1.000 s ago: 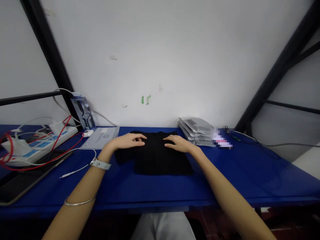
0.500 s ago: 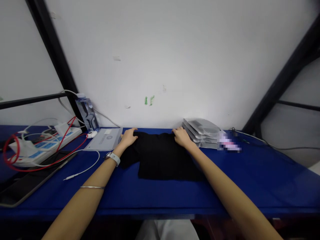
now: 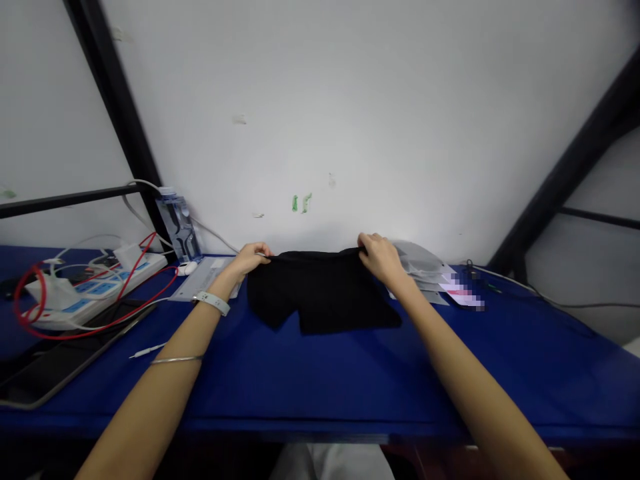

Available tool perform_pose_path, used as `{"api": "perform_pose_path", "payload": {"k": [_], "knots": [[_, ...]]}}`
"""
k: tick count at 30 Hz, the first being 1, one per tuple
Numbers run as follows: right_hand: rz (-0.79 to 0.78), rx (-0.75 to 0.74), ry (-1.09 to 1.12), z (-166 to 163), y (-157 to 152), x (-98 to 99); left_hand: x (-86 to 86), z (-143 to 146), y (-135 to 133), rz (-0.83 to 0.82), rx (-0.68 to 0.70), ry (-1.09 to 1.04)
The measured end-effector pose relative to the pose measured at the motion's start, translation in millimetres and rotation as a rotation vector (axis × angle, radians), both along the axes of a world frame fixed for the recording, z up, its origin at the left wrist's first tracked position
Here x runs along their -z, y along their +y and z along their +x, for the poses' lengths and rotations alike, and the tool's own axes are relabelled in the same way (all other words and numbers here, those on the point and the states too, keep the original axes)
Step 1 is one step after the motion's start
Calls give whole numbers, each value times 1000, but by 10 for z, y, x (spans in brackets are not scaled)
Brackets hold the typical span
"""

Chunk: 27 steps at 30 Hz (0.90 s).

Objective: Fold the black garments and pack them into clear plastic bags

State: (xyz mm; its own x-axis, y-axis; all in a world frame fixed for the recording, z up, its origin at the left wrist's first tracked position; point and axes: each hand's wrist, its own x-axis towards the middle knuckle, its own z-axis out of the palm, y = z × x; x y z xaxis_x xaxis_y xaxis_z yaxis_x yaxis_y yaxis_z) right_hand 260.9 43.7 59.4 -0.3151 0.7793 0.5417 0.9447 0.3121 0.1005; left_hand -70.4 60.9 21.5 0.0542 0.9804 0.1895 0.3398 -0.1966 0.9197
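Observation:
A black T-shirt (image 3: pixel 325 293), with a short sleeve and a notch at its left, hangs from both hands by its far edge. Its near edge lies close to the blue tabletop; whether it touches, I cannot tell. My left hand (image 3: pixel 251 257) pinches the upper left corner between thumb and fingers. At the upper right, my right hand (image 3: pixel 379 255) is closed on the cloth. A band circles my left wrist, and a bangle sits further up that forearm.
On the left, a white power strip (image 3: pixel 143 270) carries plugs and red and white cables beside a dark tablet (image 3: pixel 50 363). A grey plastic pouch (image 3: pixel 193 280) lies near the left hand. Clear plastic packets (image 3: pixel 425 263) stand right of the right hand. A white wall rises behind.
Both hands have closed on the T-shirt's far edge and raised it off the table. The cloth's near edge has shifted away from me, and the hands are slightly wider apart.

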Motion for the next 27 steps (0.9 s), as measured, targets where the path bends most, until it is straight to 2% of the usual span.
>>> {"api": "perform_pose_path", "payload": {"k": [2, 5, 8, 10, 12, 14, 17, 19, 21, 24, 27], "knots": [[-133, -102, 70, 130, -101, -103, -108, -106, -88, 25, 136, -1], [-535, -311, 127, 349, -273, -246, -284, -254, -286, 6, 359, 64], [-892, -378, 186, 481, -424, -353, -436, -331, -493, -120, 608, 154], [-1006, -417, 238, 480, -483, -380, -499, -339, -590, -173, 710, 172], [-975, -454, 302, 400, -498, -347, -513, -327, -627, -155, 715, 167], [-844, -490, 351, 244, -477, -244, -472, -312, -601, -146, 653, 232], [-687, -610, 332, -82, -435, 32, -328, -292, -490, -237, 498, 546], [-686, -718, 229, -301, -433, 251, -223, -275, -416, -304, 413, 772], [-734, -740, 121, -474, -458, 451, -151, -255, -371, -335, 402, 911], [-772, -703, 28, -619, -516, 657, -128, -240, -359, -318, 418, 948], [-735, -614, 30, -687, -551, 760, -162, -249, -366, -204, 254, 805]]}}
